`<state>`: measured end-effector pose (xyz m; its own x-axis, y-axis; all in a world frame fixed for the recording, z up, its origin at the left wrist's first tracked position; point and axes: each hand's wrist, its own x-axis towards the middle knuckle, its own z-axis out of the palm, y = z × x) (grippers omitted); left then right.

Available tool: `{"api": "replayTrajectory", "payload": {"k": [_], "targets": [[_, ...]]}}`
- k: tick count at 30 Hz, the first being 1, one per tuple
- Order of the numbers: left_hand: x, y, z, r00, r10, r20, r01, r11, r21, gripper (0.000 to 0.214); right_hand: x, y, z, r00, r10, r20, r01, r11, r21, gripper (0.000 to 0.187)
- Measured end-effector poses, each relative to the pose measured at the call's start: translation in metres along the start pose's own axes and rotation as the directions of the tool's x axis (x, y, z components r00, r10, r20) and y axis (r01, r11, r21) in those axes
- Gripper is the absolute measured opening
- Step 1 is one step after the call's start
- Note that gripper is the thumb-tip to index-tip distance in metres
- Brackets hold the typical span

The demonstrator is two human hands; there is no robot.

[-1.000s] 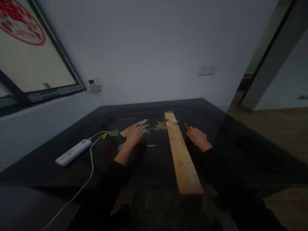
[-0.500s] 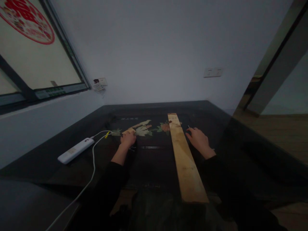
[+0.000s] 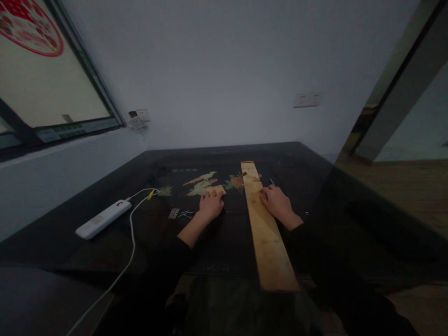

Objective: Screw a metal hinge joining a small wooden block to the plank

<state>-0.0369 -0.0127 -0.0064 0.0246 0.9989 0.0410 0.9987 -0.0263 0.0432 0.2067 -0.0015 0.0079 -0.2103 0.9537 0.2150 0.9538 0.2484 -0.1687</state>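
Observation:
A long pale wooden plank [image 3: 266,233] lies lengthwise on the dark glossy table [image 3: 343,219]. My right hand [image 3: 277,203] rests against the plank's right edge with its fingers curled. A thin metal tool tip [image 3: 271,181] sticks out beyond the fingers. My left hand [image 3: 210,206] lies left of the plank, fingers closed over a small wooden block [image 3: 219,189] flat on the table. The two hands are apart, with the plank's left edge between them.
A small metal plate [image 3: 174,213] and thin loose metal bits [image 3: 186,214] lie left of my left hand. A white power strip [image 3: 103,219] with its cable [image 3: 130,247] sits at the left. A painted decoration [image 3: 201,183] marks the tabletop. Wall sockets [image 3: 306,99] are behind.
My left hand has slid right with the small wooden block, towards the plank. My right hand has moved left onto the plank's edge.

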Motion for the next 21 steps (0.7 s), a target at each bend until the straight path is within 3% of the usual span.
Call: {"api": "replayTrajectory", "payload": {"k": [3,8,16,21], "targets": [[0.007,0.016,0.004,0.999,0.042,-0.013,-0.042,0.999,-0.007,0.049,0.000,-0.001,0.004,0.999,-0.049,-0.001,0.049,0.999,0.006,0.034],[0.026,0.025,0.009,0.999,0.055,0.000,-0.054,0.997,-0.056,0.051,0.003,-0.002,0.015,0.992,-0.119,0.048,0.118,0.992,0.039,0.037],[0.039,0.027,0.016,0.997,0.069,-0.022,-0.071,0.988,-0.134,0.049,0.006,-0.002,0.019,0.983,-0.141,0.121,0.139,0.990,0.024,0.043],[0.035,0.017,0.002,0.990,0.069,-0.122,-0.088,0.984,-0.157,0.049,0.005,-0.003,0.018,0.982,-0.131,0.134,0.130,0.991,0.014,0.043]]}}
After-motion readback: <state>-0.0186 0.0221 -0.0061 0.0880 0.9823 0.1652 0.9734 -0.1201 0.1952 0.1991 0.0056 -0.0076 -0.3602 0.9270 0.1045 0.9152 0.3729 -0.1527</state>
